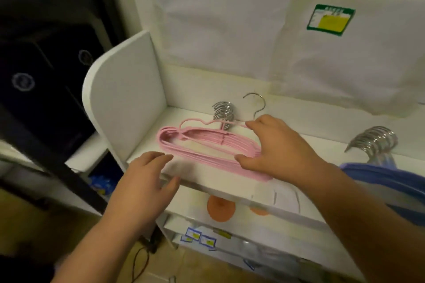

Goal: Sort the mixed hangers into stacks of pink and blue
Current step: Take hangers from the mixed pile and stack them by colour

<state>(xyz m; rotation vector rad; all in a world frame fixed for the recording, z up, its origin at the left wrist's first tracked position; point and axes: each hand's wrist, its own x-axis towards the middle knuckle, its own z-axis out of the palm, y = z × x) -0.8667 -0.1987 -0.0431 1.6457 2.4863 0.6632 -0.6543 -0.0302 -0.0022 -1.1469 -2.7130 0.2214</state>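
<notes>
A stack of pink hangers (195, 145) with metal hooks lies on the white shelf (220, 181), close to its left side wall. One pink hanger (195, 122) sits tilted on top, its hook raised at the back. My right hand (273, 145) covers the right end of the stack, fingertips on the top hanger and thumb against the stack's front edge. My left hand (145, 179) hovers at the shelf's front edge, just left of the stack, fingers relaxed, holding nothing. A stack of blue hangers (388, 179) lies at the right, partly hidden by my right forearm.
A white side panel (124, 99) closes the shelf on the left. White plastic sheeting with a green label (330, 19) hangs behind. Lower shelves hold small labelled packets (197, 236). Dark boxes (41, 80) stand at the left.
</notes>
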